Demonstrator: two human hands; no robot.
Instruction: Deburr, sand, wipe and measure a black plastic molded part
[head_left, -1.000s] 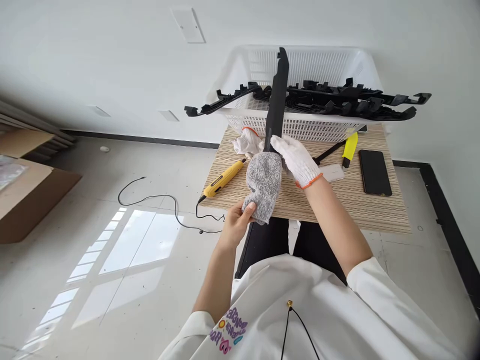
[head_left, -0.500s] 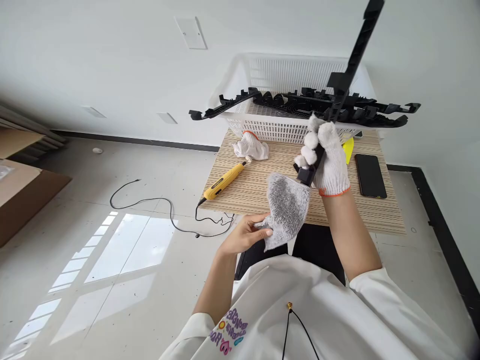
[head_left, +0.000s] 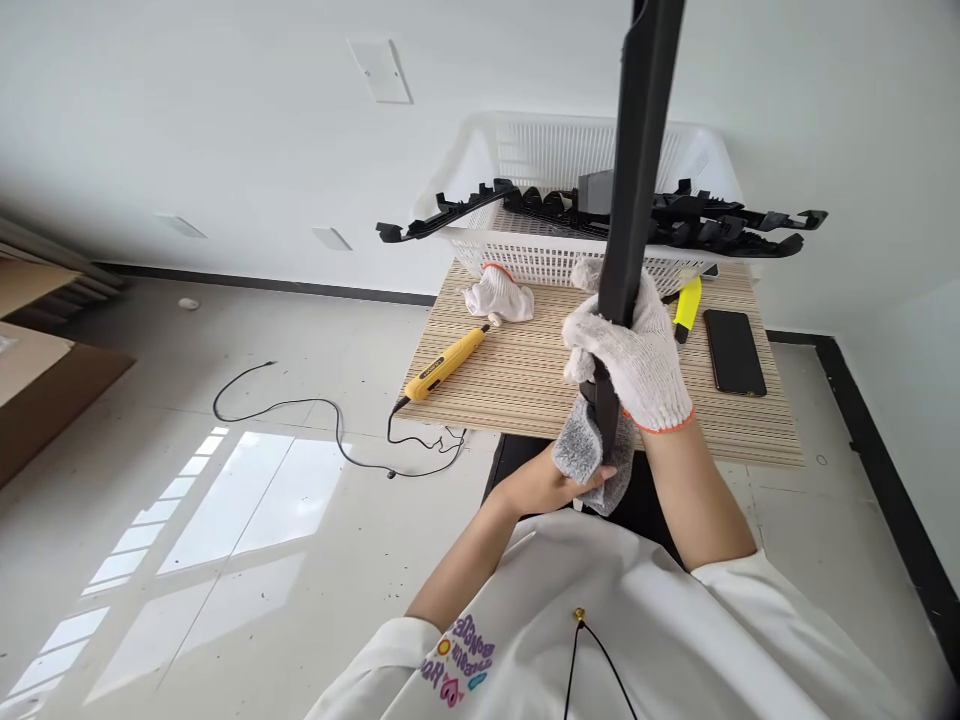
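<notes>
A long black plastic trim strip (head_left: 636,170) stands nearly upright in front of me, its top running out of view. My right hand (head_left: 634,350), in a white knit glove with an orange cuff, is wrapped round its lower part. Bare and closed, my left hand (head_left: 551,482) holds a grey fluffy cloth (head_left: 579,442). The cloth is folded about the strip's bottom end, and part of the left fingers is hidden by it.
Behind the strip, a white plastic basket (head_left: 517,245) holds several black trim parts (head_left: 705,215). On the wooden table (head_left: 517,370) lie a white glove (head_left: 501,296), a yellow corded tool (head_left: 446,364), a yellow-handled object (head_left: 687,305) and a black phone (head_left: 735,352). A cable (head_left: 300,402) trails over the floor.
The strip has turned in my right hand, now showing its smooth face and standing more upright. My left hand has moved right, bringing the cloth from beside the strip's bottom end to around it.
</notes>
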